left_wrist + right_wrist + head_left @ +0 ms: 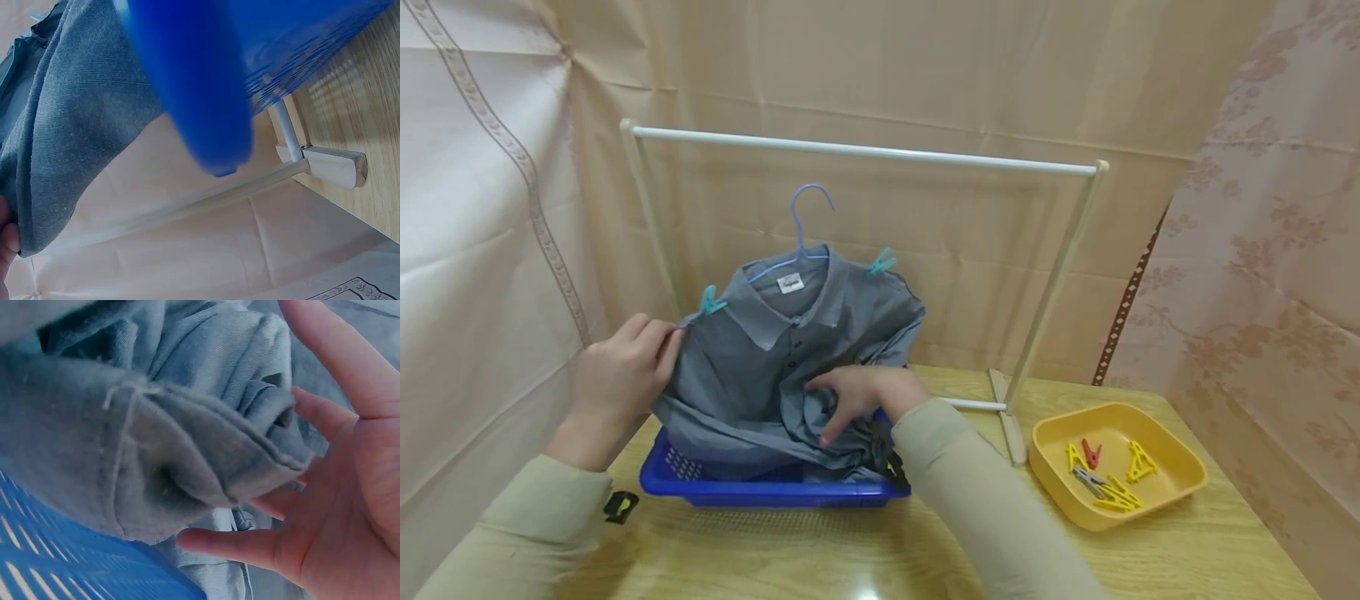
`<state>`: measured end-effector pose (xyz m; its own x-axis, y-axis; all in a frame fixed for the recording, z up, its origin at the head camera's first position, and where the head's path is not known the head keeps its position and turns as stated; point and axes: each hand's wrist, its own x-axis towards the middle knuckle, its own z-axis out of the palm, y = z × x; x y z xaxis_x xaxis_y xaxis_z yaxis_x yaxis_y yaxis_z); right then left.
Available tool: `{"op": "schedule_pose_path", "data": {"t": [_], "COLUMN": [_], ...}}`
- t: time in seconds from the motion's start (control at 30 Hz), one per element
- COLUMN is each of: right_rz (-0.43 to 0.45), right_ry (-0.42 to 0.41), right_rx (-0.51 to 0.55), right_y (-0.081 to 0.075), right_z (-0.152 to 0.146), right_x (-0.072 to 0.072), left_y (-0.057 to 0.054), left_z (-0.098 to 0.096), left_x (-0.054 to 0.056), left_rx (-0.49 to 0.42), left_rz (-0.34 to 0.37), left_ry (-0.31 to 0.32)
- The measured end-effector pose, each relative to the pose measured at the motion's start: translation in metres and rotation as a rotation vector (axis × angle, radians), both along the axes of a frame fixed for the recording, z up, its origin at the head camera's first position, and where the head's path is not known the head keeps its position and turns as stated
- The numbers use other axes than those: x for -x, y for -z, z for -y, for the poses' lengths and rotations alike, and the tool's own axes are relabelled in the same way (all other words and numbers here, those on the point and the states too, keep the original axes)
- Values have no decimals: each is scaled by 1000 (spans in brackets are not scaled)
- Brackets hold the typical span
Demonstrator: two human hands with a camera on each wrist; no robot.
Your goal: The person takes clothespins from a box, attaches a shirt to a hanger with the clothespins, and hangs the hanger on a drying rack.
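A grey-blue collared shirt [730, 367] hangs on a blue wire hanger [800, 229], its lower part bunched in a blue basket [775, 497]. Two teal clothespins, a left one [711, 302] and a right one [882, 263], clip its shoulders. My left hand [625, 371] pinches the shirt by its left-side sleeve edge; in the left wrist view the fingertips [9, 240] are at the cloth's edge. Fingers spread, my right hand [857, 396] lies against the bunched front of the shirt. In the right wrist view its open palm [344, 487] faces a fold of cloth.
Behind the basket stands a drying rack with a white top bar [865, 152] and wooden feet. At right, a yellow tray [1047, 496] holds several yellow clothespins, a red one [1091, 453] and a grey one [1088, 482]. A small black object [621, 506] lies left of the basket.
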<state>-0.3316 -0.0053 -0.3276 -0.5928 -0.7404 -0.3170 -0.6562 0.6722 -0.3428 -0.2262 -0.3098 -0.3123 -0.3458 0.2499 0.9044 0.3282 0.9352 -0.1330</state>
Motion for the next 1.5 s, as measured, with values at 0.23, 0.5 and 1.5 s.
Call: {"op": "schedule_pose_path", "data": {"t": [0.23,0.5,1.5], "right_rz": [-24,-11,-17], "right_ry": [-32,-28,21], "right_rx": [-36,-103,-186], "right_y": [2,2,20], "right_z": [12,20,27], "right_x": [-1,-3,0], "left_y": [0,0,0], "left_z": [-3,-4,-6], "left_x": [-1,-2,-2], "left_rx": [-5,-13,-25], "left_rz": [-1,-4,-1], "left_ry": [-8,-10,-5]}}
